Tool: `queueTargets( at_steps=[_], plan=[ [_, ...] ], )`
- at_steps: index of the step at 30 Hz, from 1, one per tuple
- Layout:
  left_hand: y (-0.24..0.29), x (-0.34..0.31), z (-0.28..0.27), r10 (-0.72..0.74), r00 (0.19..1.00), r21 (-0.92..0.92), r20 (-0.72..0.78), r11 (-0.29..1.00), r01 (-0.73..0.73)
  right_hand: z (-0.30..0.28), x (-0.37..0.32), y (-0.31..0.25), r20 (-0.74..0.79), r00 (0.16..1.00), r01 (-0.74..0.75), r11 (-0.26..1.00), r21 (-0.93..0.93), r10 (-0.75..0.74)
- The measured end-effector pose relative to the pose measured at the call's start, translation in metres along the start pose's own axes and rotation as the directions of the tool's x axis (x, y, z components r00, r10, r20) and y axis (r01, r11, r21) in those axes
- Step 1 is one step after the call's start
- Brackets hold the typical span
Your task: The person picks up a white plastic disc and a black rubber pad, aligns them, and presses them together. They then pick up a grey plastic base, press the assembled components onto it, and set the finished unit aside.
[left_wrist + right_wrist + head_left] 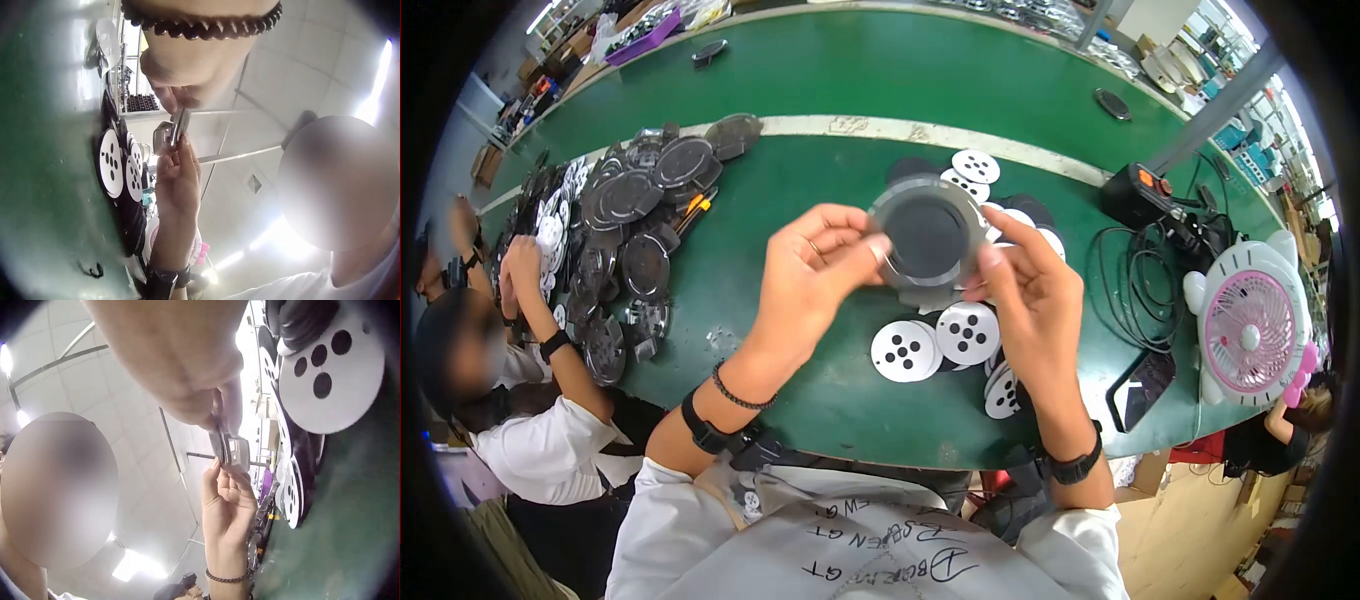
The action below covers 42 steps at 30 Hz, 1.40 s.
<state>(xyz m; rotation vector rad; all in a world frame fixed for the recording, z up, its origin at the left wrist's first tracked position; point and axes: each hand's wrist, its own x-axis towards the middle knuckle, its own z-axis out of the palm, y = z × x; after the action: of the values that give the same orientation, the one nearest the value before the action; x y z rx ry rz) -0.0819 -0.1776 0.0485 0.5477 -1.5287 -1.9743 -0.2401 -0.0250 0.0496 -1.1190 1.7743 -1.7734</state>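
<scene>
1. Head view had the round case (pixel 927 235) raised over the green table (pixel 820 425), between both hands and above the scattered white discs (pixel 903 351). Its dark face was turned up toward the wearer.

2. The left hand (pixel 795 285) gripped one side of the rim, thumb on the edge and fingers curled in behind. The right hand (pixel 1040 300) held the opposite side, thumb and fingers bent round it. Neither was opened wide.

3. Both wrist views caught the case nearly edge-on, pinched at the fingertips, with a clear blocky part (pixel 239 454) jutting out on the side facing the table. A thin hold like that could have slipped if one side had let go early or the two had pulled unevenly; a drop onto the discs might have scuffed or scattered them.

4. Thumbs lay close to the dark face, so a small inward slide could have smudged it. Squeezing too hard from both sides might have flexed the rim.

5. The right forearm passed beside a small stack of discs (pixel 1003 392); lowering or swinging it carelessly might have swept them aside. Reaching farther right could have snagged the loose black cable (pixel 1135 310) or nudged the phone (pixel 1141 390).
</scene>
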Motion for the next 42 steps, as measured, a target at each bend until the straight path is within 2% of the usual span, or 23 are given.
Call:
queueTargets(
  at_steps=[2, 4, 6, 8, 10, 11, 12, 14, 15, 17, 20, 21, 22, 24, 25, 26, 27, 28, 29, 30, 33, 36, 42],
  plan=[
    [0.006, 0.023, -0.007, 0.016, 0.994, 0.053, -0.106, 0.999, -0.011, -0.009, 0.011, -0.002, -0.100, 0.993, 0.053, 0.996, -0.068, -0.060],
    [0.020, 0.061, -0.014, 0.107, 0.981, -0.041, -0.160, 0.993, -0.115, -0.023, 0.018, -0.002, -0.144, 0.988, 0.039, 0.988, -0.148, -0.061],
    [0.023, 0.097, -0.030, 0.091, 0.990, -0.065, -0.109, 0.993, -0.098, -0.030, 0.021, -0.003, -0.151, 0.988, 0.016, 0.986, -0.168, -0.041],
    [0.012, 0.111, -0.034, 0.108, 0.935, 0.351, -0.339, 0.936, 0.019, -0.034, 0.022, -0.003, -0.163, 0.986, 0.013, 0.985, -0.169, -0.041],
    [-0.007, 0.111, -0.040, 0.223, 0.975, 0.658, 0.005, 0.734, -0.171, -0.034, 0.023, -0.003, -0.183, 0.982, 0.016, 0.984, -0.175, -0.048],
    [-0.014, 0.111, -0.038, 0.134, 0.981, 0.698, 0.142, 0.689, -0.195, -0.032, 0.022, -0.007, -0.189, 0.981, 0.017, 0.986, -0.166, -0.048],
    [-0.024, 0.114, -0.034, 0.152, 0.955, 0.790, 0.257, 0.537, -0.297, -0.031, 0.021, -0.007, -0.186, 0.981, 0.023, 0.986, -0.162, -0.053],
    [-0.045, 0.129, -0.037, 0.189, 0.790, 0.752, 0.583, 0.243, -0.613, -0.032, 0.020, -0.007, -0.146, 0.987, 0.047, 0.988, -0.148, -0.069],
    [-0.041, 0.127, -0.035, 0.198, 0.790, 0.752, 0.580, 0.244, -0.613, -0.032, 0.019, -0.006, -0.140, 0.987, 0.052, 0.987, -0.154, -0.074],
    [-0.030, 0.128, -0.029, -0.046, 0.816, 0.808, 0.576, 0.186, -0.560, -0.033, 0.020, -0.005, -0.127, 0.990, 0.051, 0.990, -0.130, -0.067],
    [-0.015, 0.109, -0.021, -0.103, 0.829, 0.835, 0.550, 0.093, -0.542, -0.031, 0.018, -0.010, -0.114, 0.991, 0.051, 0.991, -0.124, -0.066],
    [-0.019, 0.102, -0.022, 0.023, 0.786, 0.785, 0.617, -0.071, -0.615, -0.031, 0.018, -0.008, -0.105, 0.993, 0.051, 0.993, -0.104, -0.062],
    [-0.021, 0.101, -0.023, 0.022, 0.786, 0.785, 0.618, -0.074, -0.615, -0.031, 0.017, -0.008, -0.106, 0.992, 0.052, 0.994, -0.101, -0.063],
    [-0.020, 0.100, -0.023, -0.046, 0.881, 0.877, 0.471, -0.082, -0.473, -0.029, 0.016, -0.008, -0.095, 0.993, 0.055, 0.995, -0.086, -0.064],
    [-0.019, 0.100, -0.027, 0.032, 0.879, 0.876, 0.476, -0.103, -0.471, -0.029, 0.015, -0.008, -0.096, 0.994, 0.050, 0.995, -0.084, -0.058],
    [-0.018, 0.096, -0.030, 0.026, 0.879, 0.876, 0.476, -0.102, -0.471, -0.028, 0.015, -0.009, -0.091, 0.995, 0.045, 0.996, -0.074, -0.051],
    [-0.009, 0.090, -0.028, 0.109, 0.924, 0.891, 0.367, 0.244, -0.383, -0.028, 0.015, -0.009, -0.085, 0.995, 0.042, 0.997, -0.067, -0.047],
    [-0.001, 0.084, -0.024, 0.149, 0.961, 0.778, 0.234, 0.564, -0.277, -0.026, 0.015, -0.008, -0.087, 0.995, 0.041, 0.997, -0.068, -0.047],
    [0.000, 0.074, -0.019, 0.120, 0.972, 0.527, 0.203, 0.823, -0.212, -0.024, 0.014, -0.006, -0.066, 0.997, 0.042, 0.999, -0.010, -0.042],
    [0.006, 0.062, -0.011, 0.114, 0.971, 0.525, 0.210, 0.824, -0.210, -0.021, 0.012, -0.005, -0.045, 0.998, 0.037, 0.998, 0.048, -0.035],
    [0.023, 0.023, 0.010, -0.005, 0.944, 0.244, 0.331, 0.966, -0.080, -0.014, 0.007, -0.007, 0.078, 0.995, -0.084, 0.974, 0.211, 0.069],
    [0.025, 0.006, 0.013, -0.064, 0.940, 0.226, 0.336, 0.974, -0.015, -0.015, 0.005, -0.007, 0.144, 0.984, -0.141, 0.946, 0.293, 0.102],
    [0.017, -0.009, 0.015, -0.043, 0.946, 0.113, 0.321, 0.994, 0.007, -0.005, -0.002, -0.009, 0.303, 0.937, -0.281, 0.886, 0.368, 0.172]
  ],
)
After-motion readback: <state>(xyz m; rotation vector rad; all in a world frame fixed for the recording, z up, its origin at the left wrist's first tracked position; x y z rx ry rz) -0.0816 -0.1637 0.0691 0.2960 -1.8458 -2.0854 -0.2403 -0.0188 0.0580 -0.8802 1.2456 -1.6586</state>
